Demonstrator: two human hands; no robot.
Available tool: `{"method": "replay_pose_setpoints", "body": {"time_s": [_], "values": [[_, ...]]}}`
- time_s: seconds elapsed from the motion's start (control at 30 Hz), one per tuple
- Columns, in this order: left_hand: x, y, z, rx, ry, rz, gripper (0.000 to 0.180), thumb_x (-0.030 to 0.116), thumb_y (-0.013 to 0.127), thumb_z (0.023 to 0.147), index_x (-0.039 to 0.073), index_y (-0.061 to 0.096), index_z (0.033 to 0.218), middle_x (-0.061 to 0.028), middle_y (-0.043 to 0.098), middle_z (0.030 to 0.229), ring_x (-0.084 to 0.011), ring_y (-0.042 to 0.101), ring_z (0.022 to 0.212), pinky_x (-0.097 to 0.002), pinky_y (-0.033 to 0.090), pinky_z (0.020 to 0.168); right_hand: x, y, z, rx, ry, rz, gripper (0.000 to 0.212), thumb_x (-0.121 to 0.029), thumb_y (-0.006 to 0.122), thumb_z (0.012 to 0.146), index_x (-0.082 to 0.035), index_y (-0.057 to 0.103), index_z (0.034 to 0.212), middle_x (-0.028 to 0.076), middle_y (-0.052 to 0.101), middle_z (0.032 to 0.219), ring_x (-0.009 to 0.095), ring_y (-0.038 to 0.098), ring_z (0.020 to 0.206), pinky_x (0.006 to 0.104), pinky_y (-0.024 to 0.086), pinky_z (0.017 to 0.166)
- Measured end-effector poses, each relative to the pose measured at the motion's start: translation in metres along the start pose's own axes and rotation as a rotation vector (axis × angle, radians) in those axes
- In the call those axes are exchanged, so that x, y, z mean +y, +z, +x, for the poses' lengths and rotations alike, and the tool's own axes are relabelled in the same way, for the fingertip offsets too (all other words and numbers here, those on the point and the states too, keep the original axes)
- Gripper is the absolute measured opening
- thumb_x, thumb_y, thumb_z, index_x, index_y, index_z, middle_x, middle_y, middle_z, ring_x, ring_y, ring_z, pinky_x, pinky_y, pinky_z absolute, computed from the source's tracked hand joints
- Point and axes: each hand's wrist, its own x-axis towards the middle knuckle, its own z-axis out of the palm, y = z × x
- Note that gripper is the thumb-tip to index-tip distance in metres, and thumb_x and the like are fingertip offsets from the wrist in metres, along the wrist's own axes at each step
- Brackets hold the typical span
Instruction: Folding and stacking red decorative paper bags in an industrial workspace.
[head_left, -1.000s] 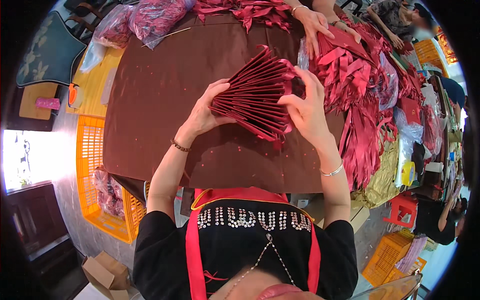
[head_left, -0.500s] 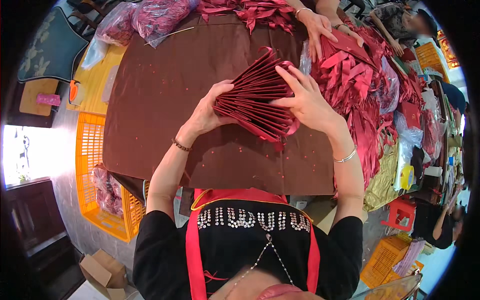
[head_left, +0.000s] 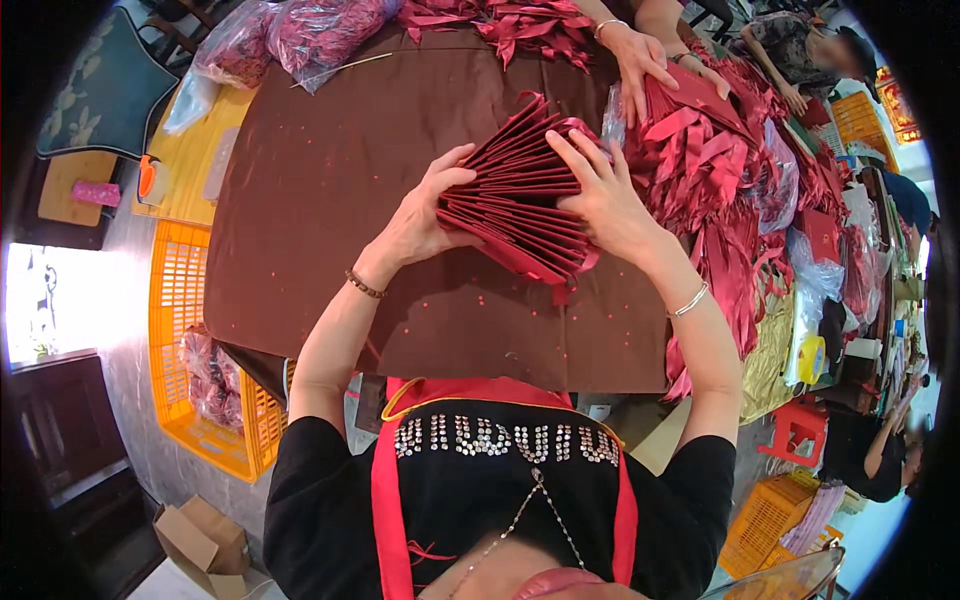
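A thick fanned stack of dark red folded cards (head_left: pixel 520 190) is held above the brown-covered table. My left hand (head_left: pixel 418 218) is closed round its narrow, gathered end, thumb on the near face. At the wide end, my right hand (head_left: pixel 622 205) grips the spread edges, its fingers apart along the upper folds and its thumb partly hidden among them. Red ribbon shows at the right side of the stack, under my fingers. Beyond it, another person's hands (head_left: pixel 640 70) rest on red cards (head_left: pixel 705 95) over a heap of red ribbons (head_left: pixel 700 150).
Brown cloth (head_left: pixel 330 190) covers the table, dotted with small red scraps. Bagged red goods (head_left: pixel 325 35) lie at the far left. An orange crate (head_left: pixel 180 290) stands on the floor to the left; a red stool (head_left: pixel 798 432) is at the right.
My right hand has shifted slightly left and further onto the spread edges, its thumb now deeper in the folds. The left hand keeps its grip, moving slightly right.
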Motion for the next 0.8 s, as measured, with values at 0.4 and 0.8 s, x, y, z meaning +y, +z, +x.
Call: {"method": "replay_pose_setpoints", "body": {"time_s": [0.4,0.8], "values": [[-0.001,0.000,0.001,-0.048,-0.071,-0.040,0.064,0.003,0.079,0.058,0.016,0.049,0.113,-0.0126,0.039,0.133,-0.0317,0.048,0.115,-0.0372,0.046,0.091,0.022,0.015,-0.027,0.257,0.088,0.441,0.017,0.002,0.065,0.063,-0.004,0.053,0.074,0.012,0.033,0.137,0.027,0.033,0.126,0.0392,0.031,0.101],[-0.005,0.004,0.004,-0.021,-0.106,-0.040,0.064,0.001,0.080,0.058,0.014,0.047,0.111,-0.0132,0.040,0.132,-0.0275,0.052,0.110,-0.0345,0.049,0.084,-0.003,0.081,-0.051,0.779,0.873,1.507,0.049,-0.019,0.047,0.089,-0.004,0.032,0.134,0.010,0.041,0.130,0.018,0.041,0.119,0.0292,0.029,0.100]]}}
